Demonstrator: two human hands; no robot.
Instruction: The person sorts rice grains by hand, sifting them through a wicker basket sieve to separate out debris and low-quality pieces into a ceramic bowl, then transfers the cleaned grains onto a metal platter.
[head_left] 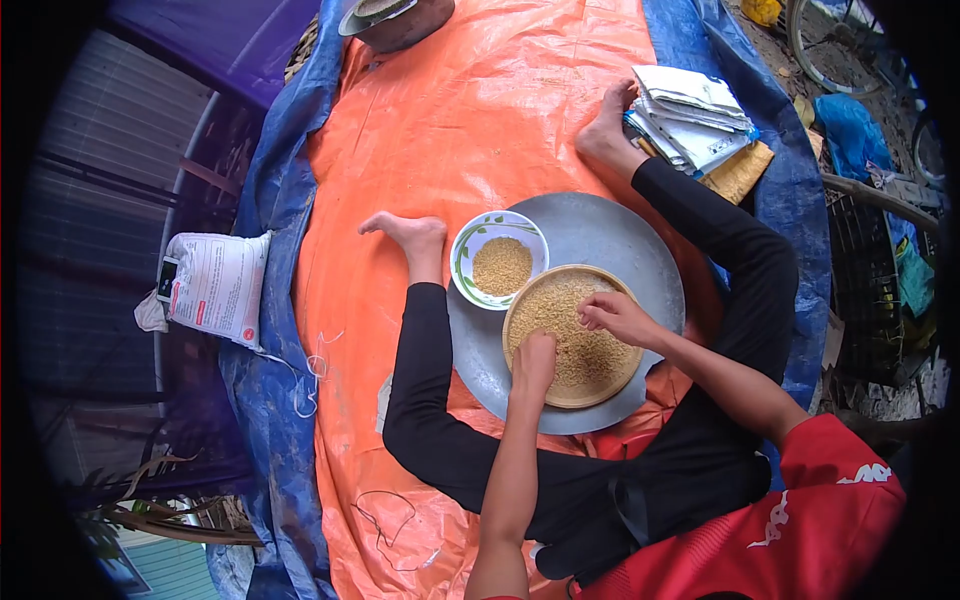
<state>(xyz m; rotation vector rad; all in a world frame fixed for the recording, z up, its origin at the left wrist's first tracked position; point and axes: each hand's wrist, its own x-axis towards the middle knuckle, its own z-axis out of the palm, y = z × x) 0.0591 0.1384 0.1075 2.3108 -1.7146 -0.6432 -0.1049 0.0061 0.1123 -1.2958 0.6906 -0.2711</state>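
Note:
A round woven basket (pixel 570 392) holds a spread layer of golden grain (pixel 585 355), which looks like unhusked rice. My left hand (pixel 535 360) is at the basket's left side, fingers curled down towards the grain; what they hold, if anything, is hidden. Over the right part of the grain, my right hand (pixel 615 318) has its thumb and fingers drawn together in a pinch. Anything between those fingertips is too small to name. Beside the basket is a white bowl (pixel 462 262) with green leaf patterns and a smaller heap of grain inside. Both stand on a wide round metal tray (pixel 645 255).
My outstretched legs flank the tray on an orange tarp (pixel 440 130) edged by blue sheeting (pixel 275 250). A full white sack (pixel 220 285) with a phone (pixel 167 279) is at the left. Folded sacks (pixel 695 115) lie near my right foot. A dark pot (pixel 405 25) stands at the far end.

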